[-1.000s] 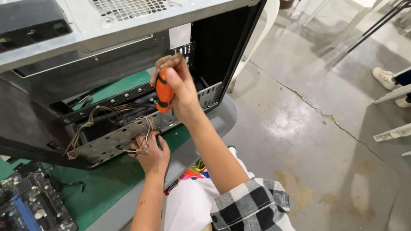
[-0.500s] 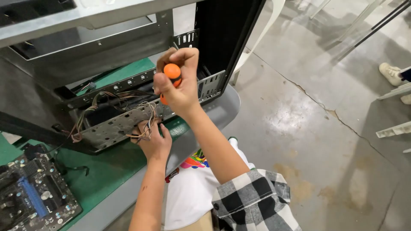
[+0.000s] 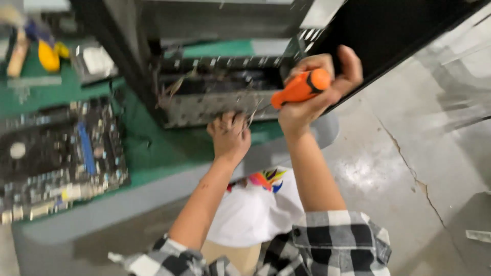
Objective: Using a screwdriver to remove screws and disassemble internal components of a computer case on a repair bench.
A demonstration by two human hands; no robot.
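Note:
My right hand (image 3: pixel 313 97) grips an orange-handled screwdriver (image 3: pixel 300 88), its shaft pointing left and down toward the lower edge of an open computer case (image 3: pixel 220 102). My left hand (image 3: pixel 229 137) presses against the perforated metal bottom rail of the case, fingers curled on a bundle of loose wires (image 3: pixel 251 113). The case stands on a green mat (image 3: pixel 163 143) with its black side panel (image 3: pixel 388 36) to the right. The frame is blurred by motion.
A bare motherboard (image 3: pixel 56 158) lies on the green mat at the left. A yellow tool (image 3: pixel 48 55) and a small metal part (image 3: pixel 94 61) sit at the far left back. Cracked grey concrete floor (image 3: pixel 409 168) spreads to the right.
The view has swung right and down, so the case now sits higher and the motherboard shows fully. The screwdriver has tilted from upright to nearly level. My left hand stays on the rail.

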